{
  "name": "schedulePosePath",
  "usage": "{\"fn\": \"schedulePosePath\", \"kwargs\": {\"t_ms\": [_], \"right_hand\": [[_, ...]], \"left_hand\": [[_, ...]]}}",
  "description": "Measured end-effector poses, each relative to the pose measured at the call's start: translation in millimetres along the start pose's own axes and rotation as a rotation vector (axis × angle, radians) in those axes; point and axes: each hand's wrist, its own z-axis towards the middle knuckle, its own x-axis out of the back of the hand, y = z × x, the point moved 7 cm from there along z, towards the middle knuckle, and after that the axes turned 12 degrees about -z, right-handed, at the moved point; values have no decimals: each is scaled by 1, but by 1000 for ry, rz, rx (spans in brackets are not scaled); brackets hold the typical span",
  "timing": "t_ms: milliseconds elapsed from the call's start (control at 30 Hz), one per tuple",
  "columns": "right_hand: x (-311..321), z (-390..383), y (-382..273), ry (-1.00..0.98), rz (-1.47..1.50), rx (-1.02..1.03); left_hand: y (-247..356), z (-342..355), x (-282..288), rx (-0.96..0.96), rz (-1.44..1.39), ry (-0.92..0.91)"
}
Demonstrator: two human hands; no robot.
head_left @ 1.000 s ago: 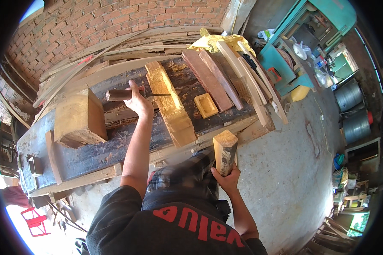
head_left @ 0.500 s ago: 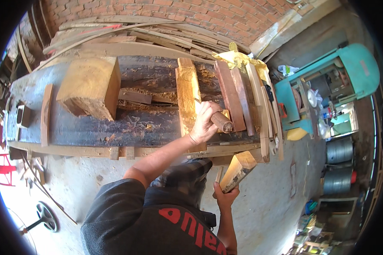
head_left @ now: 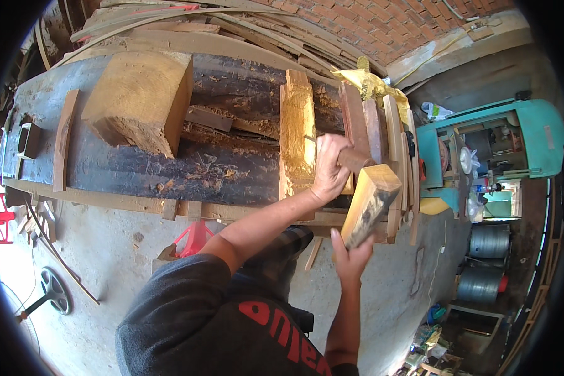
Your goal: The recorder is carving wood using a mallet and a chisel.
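My left hand is closed around the brown wooden handle of a chisel. The chisel lies tilted over a yellowish wood beam with a hollowed recess, and its tip is hard to make out there. My right hand grips a wooden mallet, a squared yellow block with a dark-stained side. The mallet's top end is right at the butt of the chisel handle; whether they touch I cannot tell. Both hands are over the near right part of a dark, chip-strewn workbench.
A big wood block stands on the bench's left half, beside a thin strip. Boards and a yellow sack line the right end. A teal machine stands farther right. Red plastic shows below the front edge.
My right hand has brought the mallet up from below the bench edge to the chisel's handle end. My left hand keeps its grip on the chisel. The view has shifted a little.
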Motion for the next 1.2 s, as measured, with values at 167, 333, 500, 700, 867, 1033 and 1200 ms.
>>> {"fn": "schedulePosePath", "kwargs": {"t_ms": [167, 333, 500, 700, 867, 1033, 1200], "right_hand": [[27, 10, -40, 220, 250, 121], [-7, 17, -15, -40, 121, -62], [3, 0, 12, -43, 268, -225], [8, -29, 34, 74, 322, -201], [25, -37, 20, 157, 318, -151], [51, -26, -25, 247, 257, 235], [5, 24, -36, 9, 153, -122]], "left_hand": [[-5, 14, 6, 56, -44, 61], [-4, 13, -5, 66, 12, -88], [-16, 32, -18, 173, 35, -499], [-8, 19, 3, 34, -1, -122], [0, 12, 6, 9, -45, -45], [-9, 15, 7, 0, -49, -10], [-18, 14, -6, 111, 63, -120]]}}
